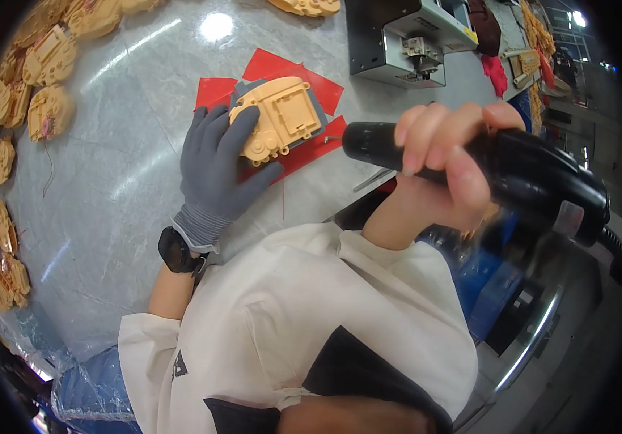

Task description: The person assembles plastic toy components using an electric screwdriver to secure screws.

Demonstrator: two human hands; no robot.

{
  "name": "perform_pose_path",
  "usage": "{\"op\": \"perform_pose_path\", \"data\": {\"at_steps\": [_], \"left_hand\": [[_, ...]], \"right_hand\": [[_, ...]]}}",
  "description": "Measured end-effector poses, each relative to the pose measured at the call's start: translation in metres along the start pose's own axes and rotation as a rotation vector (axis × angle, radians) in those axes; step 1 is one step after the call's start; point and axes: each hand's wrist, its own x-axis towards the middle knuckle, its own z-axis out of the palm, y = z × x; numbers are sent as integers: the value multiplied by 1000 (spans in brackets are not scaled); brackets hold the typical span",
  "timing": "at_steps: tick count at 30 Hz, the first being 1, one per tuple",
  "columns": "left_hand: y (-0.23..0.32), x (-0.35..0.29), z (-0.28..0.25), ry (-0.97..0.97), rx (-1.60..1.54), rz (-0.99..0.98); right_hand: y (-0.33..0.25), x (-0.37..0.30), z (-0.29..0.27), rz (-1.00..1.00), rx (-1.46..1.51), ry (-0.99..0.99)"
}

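Observation:
A yellow plastic housing (293,108) with a square recess and small screw bosses sits on a dark grey block (317,107), over red sheets (261,66) on the table. My left hand (213,163), in a grey knit glove, grips the housing's left side, one finger over its top and the thumb along its near edge. In my bare right hand (445,148) is a black electric screwdriver (549,177), held sideways with its bit pointing left. The bit's tip, with what looks like a small screw on it, is just right of the housing, apart from it.
Several similar yellow housings (50,112) line the table's left edge, one with a thin wire. At the back right stands a grey metal machine (419,54). A cord (617,249) trails from the screwdriver. Blue bins (495,296) are below the table on the right.

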Motion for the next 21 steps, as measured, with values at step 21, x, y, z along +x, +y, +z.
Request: {"op": "perform_pose_path", "data": {"at_steps": [21], "left_hand": [[36, 27, 7, 144, 247, -81]], "right_hand": [[26, -10, 13, -42, 57, -32]]}}
